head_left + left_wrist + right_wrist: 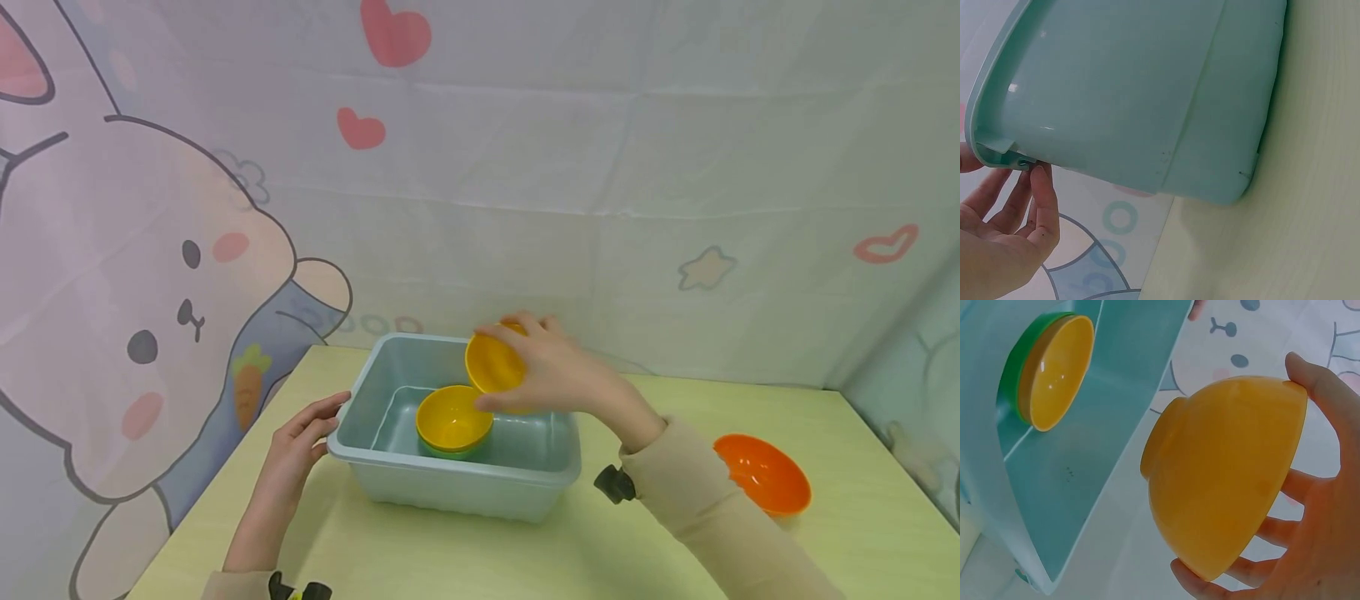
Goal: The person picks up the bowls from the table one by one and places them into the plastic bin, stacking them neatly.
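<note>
A yellow bowl [492, 364] is tilted on its side above the back right part of the light blue-green plastic basin [450, 471]. My right hand [558, 367] grips it by the rim, thumb and fingers spread across the opening, as the right wrist view shows. Inside the basin, another yellow bowl [452, 417] sits upright, nested in a green bowl [1013, 372] that shows only as a band beneath it. At the basin's left end, my left hand [300, 437] holds the rim, with fingertips tucked against its underside in the left wrist view.
On the table [750, 567] to the right lies an orange bowl [768, 475], partly covered by my right sleeve [690, 483]. A printed cloth [525, 167] with a cartoon rabbit and hearts hangs behind the table and along its left side.
</note>
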A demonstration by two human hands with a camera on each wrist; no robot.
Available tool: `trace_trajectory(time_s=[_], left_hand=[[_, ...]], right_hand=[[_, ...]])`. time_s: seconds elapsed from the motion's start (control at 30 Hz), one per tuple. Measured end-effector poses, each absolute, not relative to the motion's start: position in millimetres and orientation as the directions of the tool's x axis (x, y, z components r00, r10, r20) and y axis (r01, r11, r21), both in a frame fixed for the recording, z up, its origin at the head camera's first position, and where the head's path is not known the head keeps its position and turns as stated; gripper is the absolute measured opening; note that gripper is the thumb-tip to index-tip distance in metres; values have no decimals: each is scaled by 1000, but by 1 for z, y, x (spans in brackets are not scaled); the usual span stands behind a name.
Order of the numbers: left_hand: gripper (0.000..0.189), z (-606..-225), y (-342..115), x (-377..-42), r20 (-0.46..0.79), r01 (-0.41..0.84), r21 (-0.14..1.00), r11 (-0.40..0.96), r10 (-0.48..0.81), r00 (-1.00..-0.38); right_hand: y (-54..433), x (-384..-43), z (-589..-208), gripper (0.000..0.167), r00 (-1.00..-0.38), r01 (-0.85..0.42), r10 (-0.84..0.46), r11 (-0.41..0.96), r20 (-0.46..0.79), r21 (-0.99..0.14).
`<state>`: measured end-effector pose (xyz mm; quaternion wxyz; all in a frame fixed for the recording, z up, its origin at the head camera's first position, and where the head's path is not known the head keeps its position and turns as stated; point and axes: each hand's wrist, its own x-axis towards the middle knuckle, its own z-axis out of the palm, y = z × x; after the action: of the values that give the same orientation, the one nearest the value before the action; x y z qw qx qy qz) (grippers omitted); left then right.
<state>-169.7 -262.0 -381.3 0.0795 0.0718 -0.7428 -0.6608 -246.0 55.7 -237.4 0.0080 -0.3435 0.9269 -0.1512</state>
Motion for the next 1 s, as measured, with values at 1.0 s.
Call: trace_trajectory(time_s=[1.0], left_hand=[[41,-382,-260,-172,23,-3,993,115,-225,-974]], right_hand=[[26,-266,-251,84,-740,-644,-672,704,13,-298]])
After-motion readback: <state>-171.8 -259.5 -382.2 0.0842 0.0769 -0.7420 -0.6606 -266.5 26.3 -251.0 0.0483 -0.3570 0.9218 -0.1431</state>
